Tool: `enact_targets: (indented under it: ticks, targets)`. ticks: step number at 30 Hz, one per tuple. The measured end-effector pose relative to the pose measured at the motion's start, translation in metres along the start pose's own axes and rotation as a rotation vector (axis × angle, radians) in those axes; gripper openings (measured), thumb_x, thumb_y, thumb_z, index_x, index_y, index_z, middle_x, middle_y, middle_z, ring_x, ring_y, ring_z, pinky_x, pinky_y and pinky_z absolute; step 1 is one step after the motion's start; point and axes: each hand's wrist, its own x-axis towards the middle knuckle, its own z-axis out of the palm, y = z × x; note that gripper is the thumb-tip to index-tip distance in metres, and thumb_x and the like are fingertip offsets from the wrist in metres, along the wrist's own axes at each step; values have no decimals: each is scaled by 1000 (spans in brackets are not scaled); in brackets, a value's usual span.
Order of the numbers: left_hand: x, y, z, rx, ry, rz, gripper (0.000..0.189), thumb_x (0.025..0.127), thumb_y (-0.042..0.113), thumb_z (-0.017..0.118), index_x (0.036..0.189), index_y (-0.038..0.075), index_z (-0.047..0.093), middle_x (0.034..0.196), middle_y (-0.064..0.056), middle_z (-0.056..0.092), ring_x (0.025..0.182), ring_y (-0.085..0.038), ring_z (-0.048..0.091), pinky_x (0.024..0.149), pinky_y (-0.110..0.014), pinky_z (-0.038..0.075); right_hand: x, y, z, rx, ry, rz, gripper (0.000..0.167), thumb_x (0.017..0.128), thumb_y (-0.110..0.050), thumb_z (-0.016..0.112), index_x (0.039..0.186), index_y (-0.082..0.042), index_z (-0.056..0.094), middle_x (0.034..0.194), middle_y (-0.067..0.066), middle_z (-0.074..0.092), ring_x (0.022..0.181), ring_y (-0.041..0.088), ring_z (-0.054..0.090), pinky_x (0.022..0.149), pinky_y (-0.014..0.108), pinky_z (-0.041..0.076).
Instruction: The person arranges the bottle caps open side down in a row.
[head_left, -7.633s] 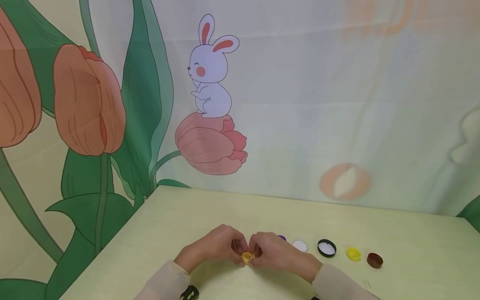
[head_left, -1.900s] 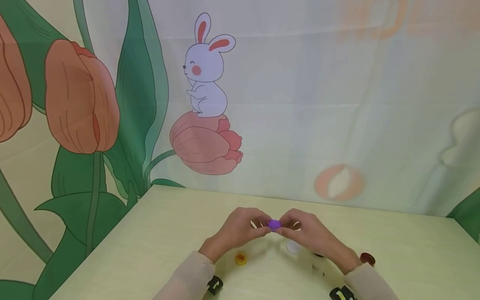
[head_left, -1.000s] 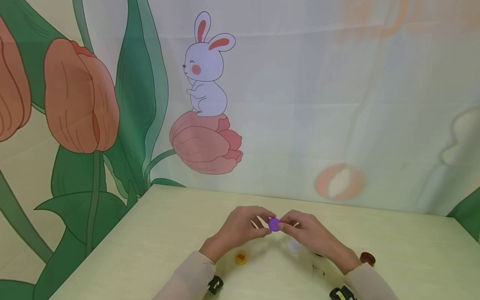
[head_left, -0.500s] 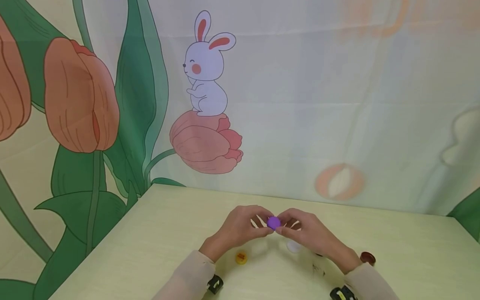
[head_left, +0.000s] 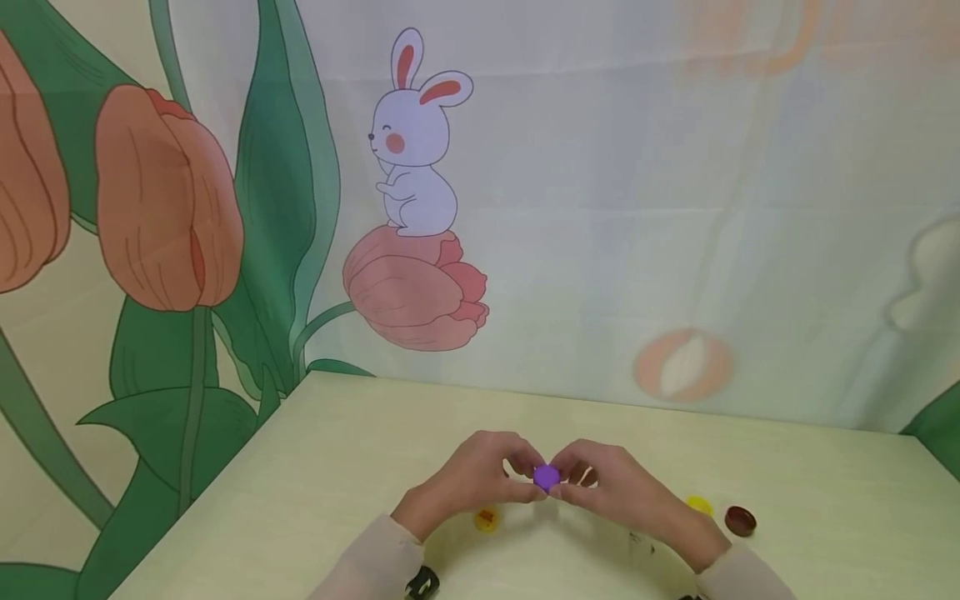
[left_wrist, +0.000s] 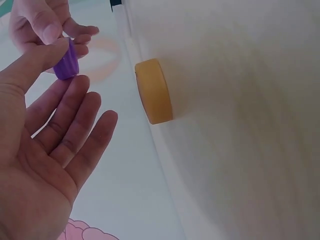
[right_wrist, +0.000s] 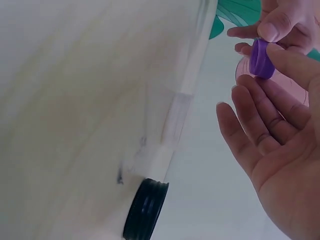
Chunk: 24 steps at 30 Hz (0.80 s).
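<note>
A small purple bottle cap (head_left: 547, 477) is held up between both hands, over the middle of the table. My left hand (head_left: 476, 475) pinches its left side between thumb and fingertips, while my right hand (head_left: 611, 483) pinches the right side. From the right wrist, the hollow inside of the purple cap (right_wrist: 262, 58) faces the camera. In the left wrist view its ribbed side shows, with the remaining left-hand fingers (left_wrist: 92, 145) spread loosely. A yellow cap with red print (head_left: 487, 520) lies on the table near my left wrist.
Beyond my right forearm lie a bright yellow cap (head_left: 699, 505), partly covered, and a dark red-brown cap (head_left: 741, 521). A black ribbed cap (right_wrist: 145, 210) stands out in the right wrist view. Dark marks (head_left: 642, 543) spot the pale table (head_left: 360, 433). A printed cloth hangs behind.
Earlier both hands held the printed yellow cap low at the table; it now lies released. They have since raised the purple cap, tilted it, and lowered slightly within the last half second.
</note>
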Motion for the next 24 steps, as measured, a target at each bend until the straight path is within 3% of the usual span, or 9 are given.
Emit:
enact_targets:
  ticks: [8, 15, 24]
  targets:
    - [-6, 8, 2, 96, -89, -25, 21, 86, 21, 92, 104, 17, 82, 90, 19, 71, 90, -2, 66, 84, -21, 52, -4, -8, 7, -42, -58, 12, 14, 95, -19, 82, 104, -16, 72, 91, -13, 65, 80, 6, 59, 69, 26, 53]
    - [-10, 7, 7, 158, -168, -26, 22, 84, 21, 93, 102, 17, 81, 91, 17, 72, 88, 0, 66, 82, -17, 52, -6, -5, 19, -23, -110, 5, 15, 93, -15, 84, 100, -14, 71, 87, -13, 66, 79, 3, 61, 71, 25, 55]
    - [-10, 8, 9, 229, -202, -12, 21, 83, 19, 93, 100, 16, 81, 90, 17, 71, 85, 2, 62, 81, -16, 49, -3, -3, 25, -42, -137, -3, 18, 91, -13, 86, 98, -12, 69, 87, -13, 66, 79, 2, 61, 74, 26, 56]
